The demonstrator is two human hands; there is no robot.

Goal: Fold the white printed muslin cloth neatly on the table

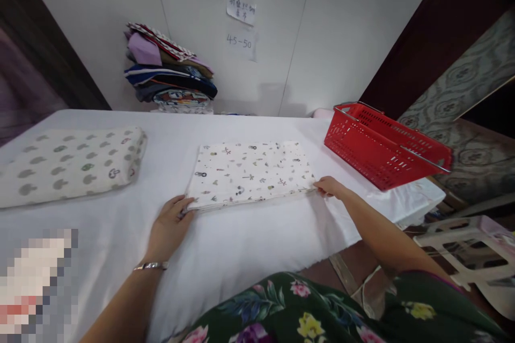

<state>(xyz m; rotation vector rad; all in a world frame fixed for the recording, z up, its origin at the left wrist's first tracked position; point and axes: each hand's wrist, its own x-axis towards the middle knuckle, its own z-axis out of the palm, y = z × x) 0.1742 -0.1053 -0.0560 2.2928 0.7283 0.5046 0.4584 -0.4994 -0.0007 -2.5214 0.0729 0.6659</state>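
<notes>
A folded white cloth with small printed figures [249, 171] lies flat in the middle of the white table [241, 246]. My left hand [169, 225] rests at its near left corner, fingertips pinching the edge. My right hand [329, 186] pinches the near right corner. Both hands are closed on the cloth's front edge. A bracelet sits on my left wrist.
A folded cloth with grey spots [68, 169] lies at the left. A red plastic basket [386, 142] stands tilted at the table's right edge. A stack of folded fabrics [169, 72] leans against the back wall. A white stool [470, 252] stands low at the right.
</notes>
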